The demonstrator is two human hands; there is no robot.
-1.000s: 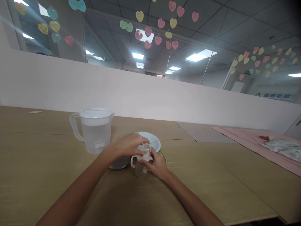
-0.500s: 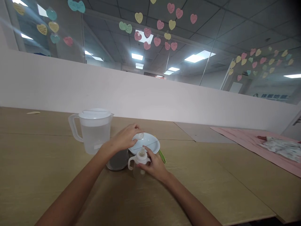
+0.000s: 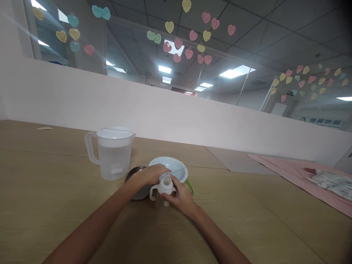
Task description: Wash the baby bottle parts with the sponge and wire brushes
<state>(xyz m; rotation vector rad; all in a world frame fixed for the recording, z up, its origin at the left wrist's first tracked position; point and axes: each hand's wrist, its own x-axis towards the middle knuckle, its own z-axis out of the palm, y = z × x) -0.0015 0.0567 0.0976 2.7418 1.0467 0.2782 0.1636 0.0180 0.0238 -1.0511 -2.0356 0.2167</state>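
Observation:
A baby bottle (image 3: 165,188) with a white collar, two side handles and a clear teat stands upright in front of me. My right hand (image 3: 181,196) is closed around its right side, fingers at the collar and handle. My left hand (image 3: 154,173) is closed on a clear domed bottle cap (image 3: 162,176), right beside the teat; its fingers partly hide the cap. Behind the bottle lies a pale blue bowl (image 3: 178,167) with a thin line across it, perhaps a utensil. A dark round metal dish (image 3: 141,192) sits left of the bottle, partly covered by my left wrist.
A lidded clear plastic pitcher (image 3: 114,157) holding clear liquid stands at the left. A green handle (image 3: 190,186) pokes out beside the bowl. Farther right, a pink cloth (image 3: 277,167) carries a patterned garment (image 3: 330,181). A white wall (image 3: 165,117) rises behind the table.
My left hand has come down and toward me from over the bowl, carrying the cap to the teat. My right hand keeps its hold on the bottle. The view has shifted slightly.

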